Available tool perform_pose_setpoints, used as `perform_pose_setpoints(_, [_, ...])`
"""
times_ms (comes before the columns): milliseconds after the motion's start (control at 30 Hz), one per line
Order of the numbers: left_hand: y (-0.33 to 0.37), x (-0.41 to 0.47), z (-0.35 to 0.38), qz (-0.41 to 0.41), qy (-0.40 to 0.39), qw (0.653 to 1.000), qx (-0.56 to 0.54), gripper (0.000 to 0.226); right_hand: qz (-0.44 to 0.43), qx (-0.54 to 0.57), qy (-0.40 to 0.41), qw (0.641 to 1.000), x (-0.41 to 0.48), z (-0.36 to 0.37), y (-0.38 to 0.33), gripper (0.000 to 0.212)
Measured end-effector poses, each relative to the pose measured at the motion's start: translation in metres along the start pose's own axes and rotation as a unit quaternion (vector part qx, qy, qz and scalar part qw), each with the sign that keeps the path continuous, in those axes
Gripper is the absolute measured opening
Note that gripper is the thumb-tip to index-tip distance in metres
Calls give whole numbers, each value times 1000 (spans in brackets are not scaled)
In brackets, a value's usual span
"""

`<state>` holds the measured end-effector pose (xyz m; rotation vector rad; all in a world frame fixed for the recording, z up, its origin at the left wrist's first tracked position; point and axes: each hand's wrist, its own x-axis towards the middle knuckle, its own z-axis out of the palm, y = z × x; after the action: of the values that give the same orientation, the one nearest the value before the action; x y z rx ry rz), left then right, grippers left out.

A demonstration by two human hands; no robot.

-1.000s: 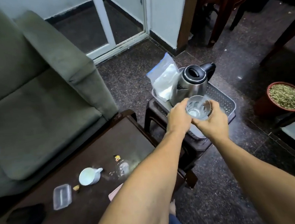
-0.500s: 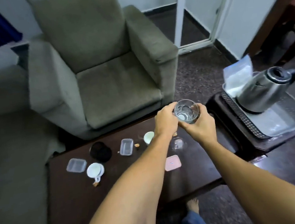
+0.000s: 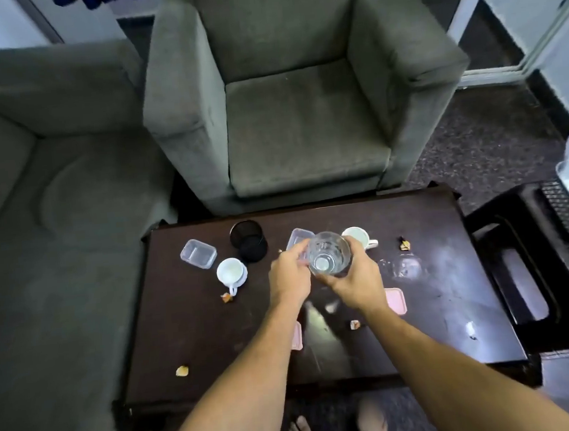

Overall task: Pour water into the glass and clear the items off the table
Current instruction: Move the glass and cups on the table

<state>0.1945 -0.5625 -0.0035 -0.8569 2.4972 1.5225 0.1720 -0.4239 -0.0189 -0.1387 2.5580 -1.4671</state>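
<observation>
The fingers [image 3: 302, 253] of the left hand [image 3: 288, 277] curl against the left side of the glass [image 3: 328, 253], and those of the right hand [image 3: 358, 282] wrap its right side and underside, so both hands pinch it between them. The glass is upright, seen from above, held over the middle of the desk [image 3: 218, 341]; whether it touches the top cannot be told. A little water seems to lie in its bottom.

Just behind the glass a clear box [image 3: 299, 237] is partly hidden by it, and a white cup [image 3: 356, 236] stands just right of it. Further right of the glass lies a crumpled scrap [image 3: 404, 244], with a wet patch [image 3: 401, 267] nearer. Left of the glass a black mesh holder [image 3: 249, 240] lies on its side, with a second white cup [image 3: 231, 271] and another clear box [image 3: 198, 253] beyond it. Nearer the person than the glass lie a pink lid [image 3: 396, 301], a second pink piece [image 3: 297, 334] half hidden by the left forearm, and small scraps [image 3: 182, 371].

Behind the desk stands a grey armchair [image 3: 301, 110]; to the right of the desk is a dark stool [image 3: 521, 263]
</observation>
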Motion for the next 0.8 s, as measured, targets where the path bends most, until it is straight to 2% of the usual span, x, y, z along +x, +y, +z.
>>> perform_pose_setpoints(300, [-60, 8, 24, -49, -36, 998, -31, 73, 39, -6, -54, 998, 2, 40, 53, 67])
perform_pose_setpoints(800, [-84, 11, 45, -82, -53, 995, -26, 71, 87, -32, -89, 992, 6, 59, 92, 73])
